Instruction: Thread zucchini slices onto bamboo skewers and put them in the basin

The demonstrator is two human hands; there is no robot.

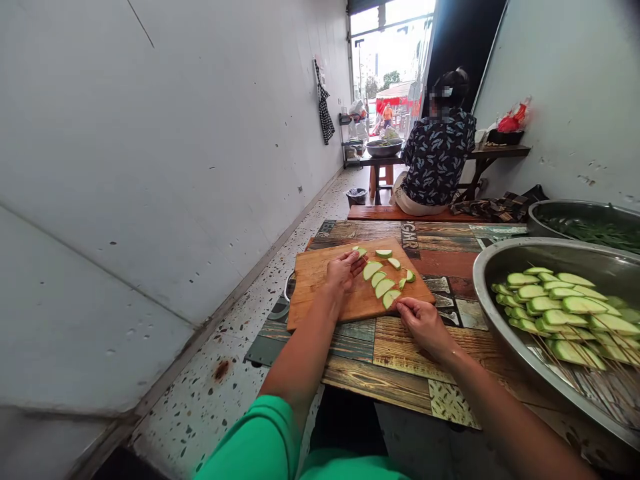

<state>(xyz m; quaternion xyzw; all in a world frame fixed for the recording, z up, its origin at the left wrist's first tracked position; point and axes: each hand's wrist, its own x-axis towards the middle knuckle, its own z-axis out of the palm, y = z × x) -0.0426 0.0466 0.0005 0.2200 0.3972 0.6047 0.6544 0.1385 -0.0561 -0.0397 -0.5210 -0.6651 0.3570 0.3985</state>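
On a wooden cutting board (315, 283) lie several half-moon zucchini slices (384, 253), pale inside with green skin. My left hand (343, 272) is over the middle of the board, its thumb and fingers closed on one zucchini slice (359, 251) at the far side. A slanting row of slices (385, 288) runs between my two hands, apparently threaded on a thin skewer. At the row's near end, by the board's front right edge, my right hand (423, 323) pinches the skewer's end, which is mostly hidden by the fingers.
At right a large metal basin (483, 267) holds skewered zucchini slices (570, 303); behind it stands another basin (537, 208) with greens. The board rests on a patterned plank table (350, 373). A person (440, 153) sits on a bench ahead, facing away. A wall (175, 167) borders the left.
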